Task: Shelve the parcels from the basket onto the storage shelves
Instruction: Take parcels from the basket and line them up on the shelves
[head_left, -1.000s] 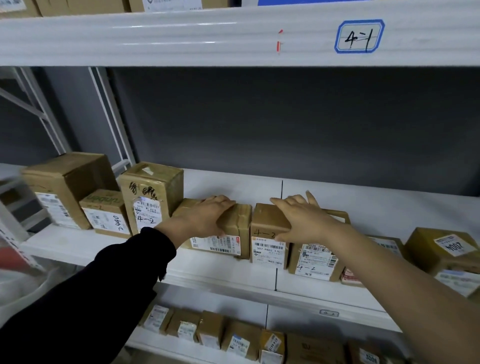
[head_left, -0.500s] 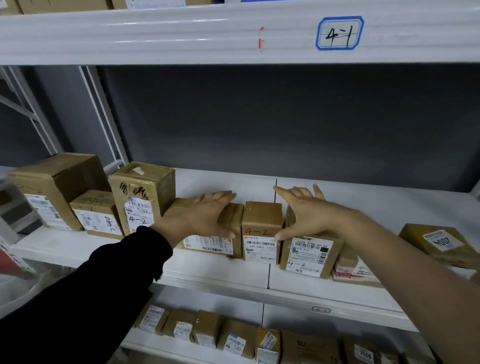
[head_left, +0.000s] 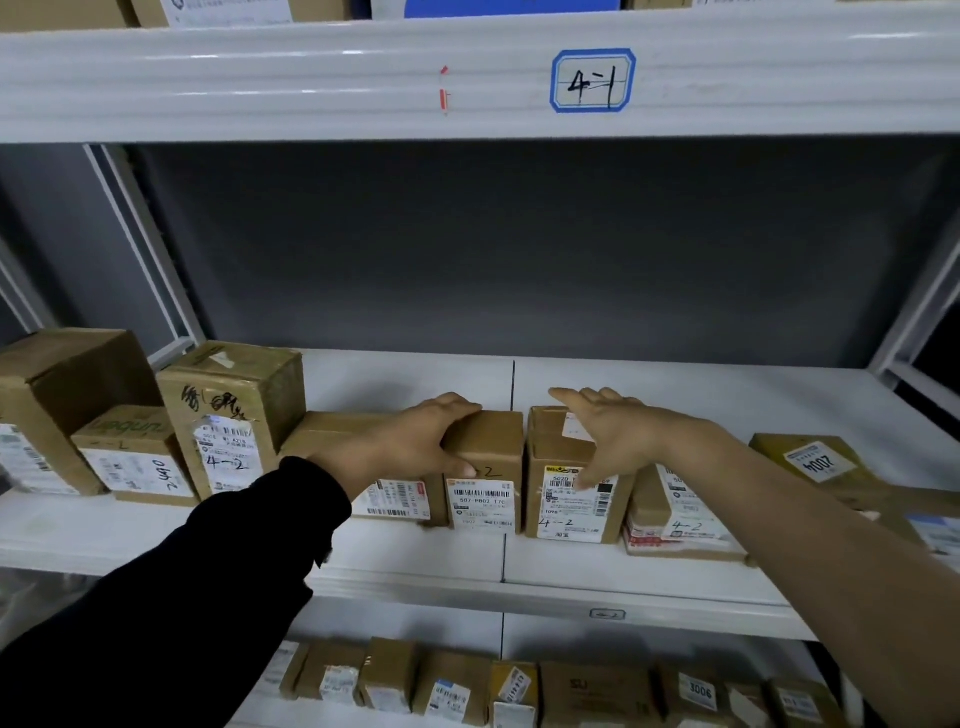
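The left hand (head_left: 410, 447) is gripping the upright 507 parcel (head_left: 493, 452), fingers clamped over its top, label facing outward. The right hand (head_left: 618, 441) is resting, fingers apart, on the neighbouring upright parcel (head_left: 548, 447).

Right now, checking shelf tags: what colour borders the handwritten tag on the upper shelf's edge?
Blue border on the tag, clearest in the head view.

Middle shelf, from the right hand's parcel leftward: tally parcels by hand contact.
Hand on: 2, 507-PB02 parcel gripped by left hand, 5020 parcel under right hand
Beneath left wrist, contact unclear: 1, low parcel
Untouched: 3, scribbled box, 2490 box, large box
Total: 6
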